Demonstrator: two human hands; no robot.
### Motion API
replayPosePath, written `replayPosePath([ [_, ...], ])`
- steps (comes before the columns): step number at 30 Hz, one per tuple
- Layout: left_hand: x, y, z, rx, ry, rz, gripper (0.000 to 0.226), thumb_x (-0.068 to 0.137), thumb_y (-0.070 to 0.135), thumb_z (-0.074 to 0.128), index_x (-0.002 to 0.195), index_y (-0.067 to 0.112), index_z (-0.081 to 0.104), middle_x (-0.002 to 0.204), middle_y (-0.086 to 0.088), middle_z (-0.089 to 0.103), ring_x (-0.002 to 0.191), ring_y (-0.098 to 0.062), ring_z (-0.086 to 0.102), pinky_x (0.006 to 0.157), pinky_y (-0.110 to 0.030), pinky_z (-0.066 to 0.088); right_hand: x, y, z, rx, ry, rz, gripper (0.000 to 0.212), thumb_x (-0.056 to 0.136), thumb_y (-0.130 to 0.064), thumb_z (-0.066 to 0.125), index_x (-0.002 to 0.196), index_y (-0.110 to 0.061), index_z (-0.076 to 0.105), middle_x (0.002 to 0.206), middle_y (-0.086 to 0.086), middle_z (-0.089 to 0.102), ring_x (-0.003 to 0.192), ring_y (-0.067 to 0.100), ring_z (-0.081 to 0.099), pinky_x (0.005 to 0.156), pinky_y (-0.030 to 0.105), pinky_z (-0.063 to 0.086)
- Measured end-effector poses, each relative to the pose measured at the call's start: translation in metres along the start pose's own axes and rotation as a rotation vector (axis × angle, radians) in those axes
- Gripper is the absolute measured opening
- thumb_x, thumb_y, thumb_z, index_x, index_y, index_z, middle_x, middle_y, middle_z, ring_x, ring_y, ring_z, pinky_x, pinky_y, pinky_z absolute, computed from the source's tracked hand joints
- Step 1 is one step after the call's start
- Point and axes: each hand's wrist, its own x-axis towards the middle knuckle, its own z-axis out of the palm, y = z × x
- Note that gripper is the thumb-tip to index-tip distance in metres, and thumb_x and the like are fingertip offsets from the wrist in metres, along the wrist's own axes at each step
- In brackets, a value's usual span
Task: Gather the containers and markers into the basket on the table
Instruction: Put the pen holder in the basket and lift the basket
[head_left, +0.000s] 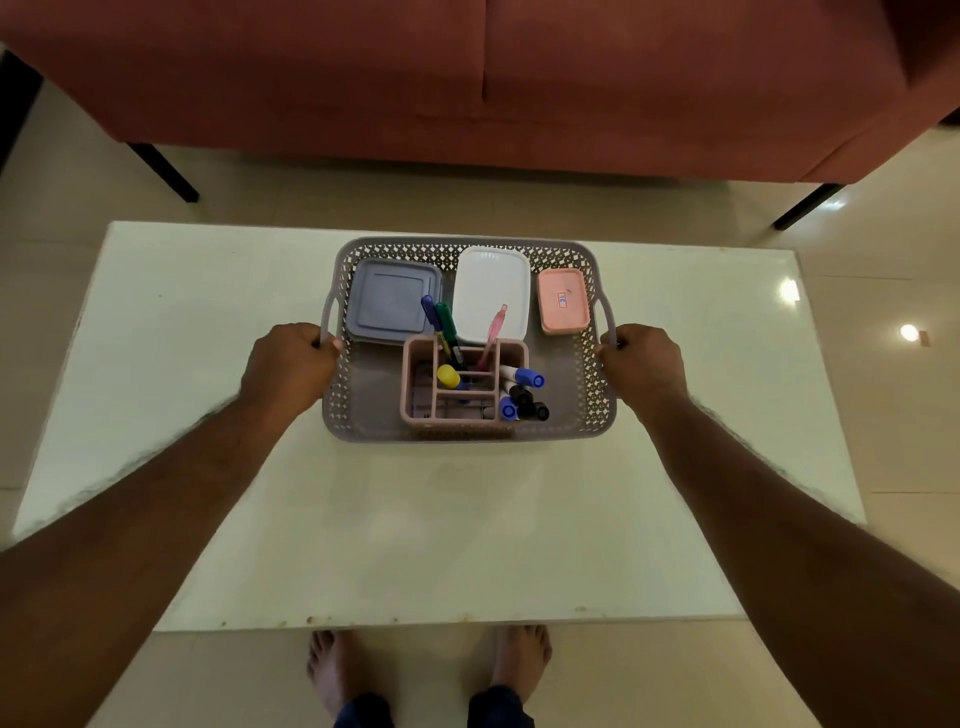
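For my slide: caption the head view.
Both hands, left hand and right hand, grip the basket holding containers and markers.

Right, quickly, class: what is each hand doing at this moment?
Left hand: closed around the left handle of the basket.
Right hand: closed around the basket's right handle.

Both bare forearms reach up from the lower corners toward mid-frame. The left hand (289, 364) and right hand (644, 361) are each curled into a closed grip. Two bare feet (431, 670) stand at bottom centre.
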Motion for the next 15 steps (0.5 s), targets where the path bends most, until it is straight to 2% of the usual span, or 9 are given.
replayPosePath([
  [5, -0.040, 0.009, -0.050, 0.013, 0.041, 0.049, 0.029, 0.093, 0.036, 0.053, 0.092, 0.015, 0.073, 0.085, -0.007, 0.073, 0.079, -0.031, 0.069, 0.080, -0.040, 0.055, -0.051, -0.020, -0.028, 0.010, 0.027, -0.029, 0.017, 0.085, -0.021, 0.056, 0.091, -0.019, 0.072, 0.082, -0.001, 0.069, 0.080, 0.022, 0.063, 0.069, 0.027, 0.044],
  [10, -0.108, 0.018, -0.133, 0.031, 0.095, 0.042, 0.027, 0.093, 0.035, 0.055, 0.094, 0.015, 0.073, 0.087, -0.010, 0.073, 0.086, -0.034, 0.066, 0.076, -0.038, 0.053, -0.136, -0.058, -0.074, 0.054, 0.046, -0.011, 0.018, 0.086, -0.020, 0.056, 0.094, -0.020, 0.073, 0.085, 0.001, 0.072, 0.082, 0.023, 0.065, 0.069, 0.029, 0.046],
  [13, -0.150, 0.019, -0.185, 0.041, 0.099, 0.057, 0.029, 0.094, 0.036, 0.054, 0.091, 0.014, 0.072, 0.083, -0.008, 0.072, 0.082, -0.032, 0.064, 0.072, -0.037, 0.051, -0.193, -0.080, -0.105, 0.033, 0.049, -0.038, 0.019, 0.087, -0.023, 0.057, 0.097, -0.020, 0.073, 0.083, 0.000, 0.070, 0.082, 0.024, 0.065, 0.068, 0.027, 0.043],
  [15, -0.178, 0.020, -0.220, 0.043, 0.104, 0.076, 0.028, 0.095, 0.035, 0.054, 0.091, 0.014, 0.072, 0.082, -0.007, 0.072, 0.080, -0.031, 0.062, 0.070, -0.036, 0.049, -0.233, -0.094, -0.124, 0.042, 0.057, -0.045, 0.019, 0.087, -0.023, 0.059, 0.100, -0.020, 0.073, 0.086, 0.002, 0.071, 0.083, 0.024, 0.066, 0.073, 0.031, 0.049],
])
